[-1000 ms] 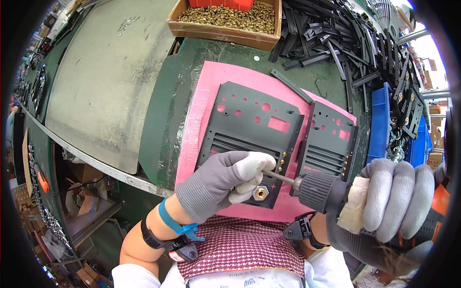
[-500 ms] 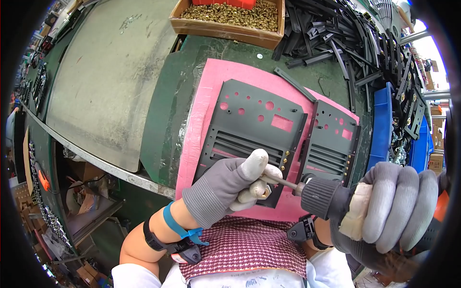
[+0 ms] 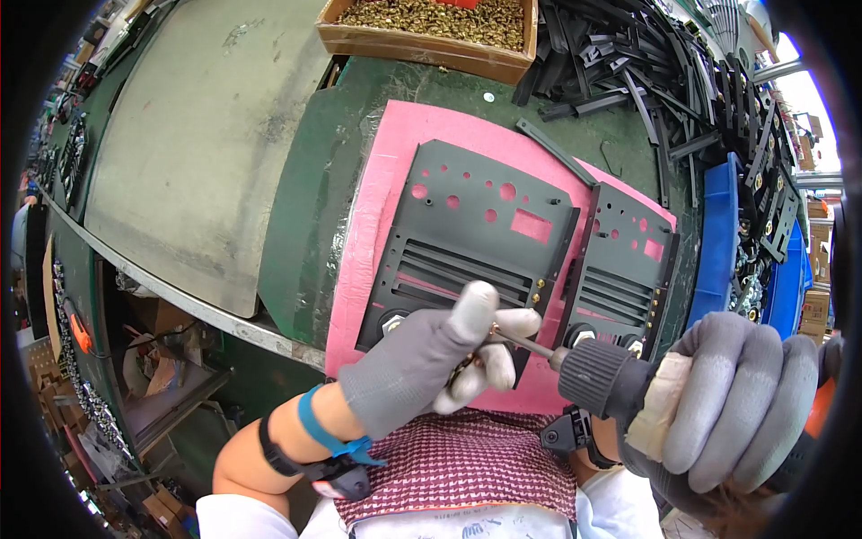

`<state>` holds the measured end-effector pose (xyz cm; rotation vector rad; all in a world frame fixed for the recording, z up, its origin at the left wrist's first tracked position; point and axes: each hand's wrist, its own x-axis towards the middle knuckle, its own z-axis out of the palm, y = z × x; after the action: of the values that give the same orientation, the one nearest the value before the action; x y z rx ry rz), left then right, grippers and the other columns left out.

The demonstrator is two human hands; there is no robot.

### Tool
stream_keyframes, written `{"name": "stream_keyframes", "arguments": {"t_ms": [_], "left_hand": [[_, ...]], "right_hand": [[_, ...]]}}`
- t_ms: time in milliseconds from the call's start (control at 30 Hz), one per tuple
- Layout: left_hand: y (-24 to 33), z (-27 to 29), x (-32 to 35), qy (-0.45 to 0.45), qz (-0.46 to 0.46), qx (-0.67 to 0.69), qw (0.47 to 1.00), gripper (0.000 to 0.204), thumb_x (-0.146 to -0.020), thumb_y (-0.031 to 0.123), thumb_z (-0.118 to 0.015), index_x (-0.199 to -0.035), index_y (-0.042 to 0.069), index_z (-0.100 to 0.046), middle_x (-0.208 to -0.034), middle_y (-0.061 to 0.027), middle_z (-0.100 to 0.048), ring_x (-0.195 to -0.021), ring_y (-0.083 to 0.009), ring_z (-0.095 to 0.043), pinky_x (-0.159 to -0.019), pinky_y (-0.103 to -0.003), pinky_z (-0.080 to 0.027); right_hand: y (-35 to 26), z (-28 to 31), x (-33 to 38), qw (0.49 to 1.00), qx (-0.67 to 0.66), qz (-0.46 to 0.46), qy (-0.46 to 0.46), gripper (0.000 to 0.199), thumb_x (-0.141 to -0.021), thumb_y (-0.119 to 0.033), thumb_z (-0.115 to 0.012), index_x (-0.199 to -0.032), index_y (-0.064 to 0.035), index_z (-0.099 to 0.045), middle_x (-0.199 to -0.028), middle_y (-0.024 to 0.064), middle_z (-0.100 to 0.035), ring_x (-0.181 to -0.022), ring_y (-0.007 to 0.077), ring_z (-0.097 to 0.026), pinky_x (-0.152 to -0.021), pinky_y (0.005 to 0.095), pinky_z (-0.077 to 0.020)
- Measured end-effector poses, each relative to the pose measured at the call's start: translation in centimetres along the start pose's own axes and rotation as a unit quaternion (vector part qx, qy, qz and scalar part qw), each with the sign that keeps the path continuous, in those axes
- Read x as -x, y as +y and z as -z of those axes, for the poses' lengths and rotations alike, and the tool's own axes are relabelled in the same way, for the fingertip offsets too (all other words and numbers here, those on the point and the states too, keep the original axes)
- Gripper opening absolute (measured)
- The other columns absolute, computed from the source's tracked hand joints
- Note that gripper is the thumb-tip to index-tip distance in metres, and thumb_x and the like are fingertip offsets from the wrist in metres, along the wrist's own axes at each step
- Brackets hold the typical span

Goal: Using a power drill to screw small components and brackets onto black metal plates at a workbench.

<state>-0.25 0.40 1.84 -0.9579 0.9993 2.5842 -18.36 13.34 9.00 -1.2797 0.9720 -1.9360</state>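
Note:
My left hand [image 3: 435, 355], in a grey glove with pale fingertips, is closed with thumb and forefinger pinched at the tip of a thin driver bit [image 3: 530, 344]. Small brass-coloured screws [image 3: 466, 363] show partly between its curled fingers; most of them is hidden. My gloved right hand [image 3: 732, 395] wraps round a power drill whose black ribbed chuck [image 3: 603, 377] points left at my left hand. Under both hands lie a larger dark grey metal panel [image 3: 476, 171] and a smaller one [image 3: 620, 205], with holes, slots and brass screws [image 3: 539, 286] along the right edge.
A pink foam sheet [image 3: 355, 269] lies under the panels. Behind it stands a cardboard box [image 3: 431, 45] full of brass pieces. Black metal strips [image 3: 584, 103] are heaped at the back right, beside a blue bin [image 3: 716, 242]. A grey strip [image 3: 557, 153] lies behind the panels.
My left hand has turned slightly and its fingers have shifted round the bit tip. The brass piece seen at its fingertips is now mostly covered. The drill has moved slightly left and down.

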Motion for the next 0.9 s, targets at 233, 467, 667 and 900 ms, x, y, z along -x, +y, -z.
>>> {"name": "stream_keyframes", "arguments": {"t_ms": [233, 467, 667, 900], "left_hand": [[-1.5, 2.0, 4.1, 0.106, -0.171, -0.467, 0.861, 0.041, -0.067, 0.026, -0.085, -0.103, 0.009, -0.073, -0.061, -0.0002, -0.046, -0.055, -0.0119, -0.048, -0.051, -0.028, -0.036], [-6.0, 3.5, 1.9, 0.198, -0.395, -0.668, 0.599, 0.032, -0.068, 0.028, -0.081, -0.095, 0.013, -0.072, -0.060, 0.0013, -0.049, -0.049, -0.0167, -0.048, -0.044, -0.030, -0.035], [-6.7, 3.3, 1.6, 0.204, -0.408, -0.677, 0.577, 0.029, -0.065, 0.026, -0.082, -0.088, 0.012, -0.071, -0.060, 0.0026, -0.047, -0.049, -0.0144, -0.047, -0.042, -0.028, -0.034], [-7.3, 2.7, 1.6, 0.210, -0.402, -0.681, 0.575, 0.029, -0.065, 0.026, -0.082, -0.087, 0.011, -0.070, -0.058, 0.0030, -0.044, -0.048, -0.0136, -0.045, -0.041, -0.027, -0.033]], "right_hand": [[2.2, -1.1, -0.2, 0.988, 0.091, -0.120, 0.032, 0.038, -0.084, -0.042, -0.065, -0.077, -0.0087, -0.048, -0.058, 0.0016, -0.048, -0.051, 0.0119, -0.048, -0.050, 0.0253, -0.0452], [3.5, -0.7, 1.5, 0.984, 0.123, -0.084, 0.103, 0.043, -0.085, -0.049, -0.058, -0.079, -0.0081, -0.046, -0.056, 0.0013, -0.044, -0.046, 0.0104, -0.044, -0.049, 0.0231, -0.0446], [3.8, -0.1, 1.4, 0.989, 0.108, -0.069, 0.073, 0.042, -0.085, -0.048, -0.059, -0.085, -0.0078, -0.045, -0.057, 0.0013, -0.046, -0.046, 0.0106, -0.045, -0.049, 0.0236, -0.0454], [4.0, 0.2, 1.6, 0.996, 0.072, -0.038, 0.029, 0.042, -0.084, -0.045, -0.061, -0.091, -0.0075, -0.044, -0.058, 0.0014, -0.047, -0.047, 0.0108, -0.046, -0.049, 0.0243, -0.0463]]}}
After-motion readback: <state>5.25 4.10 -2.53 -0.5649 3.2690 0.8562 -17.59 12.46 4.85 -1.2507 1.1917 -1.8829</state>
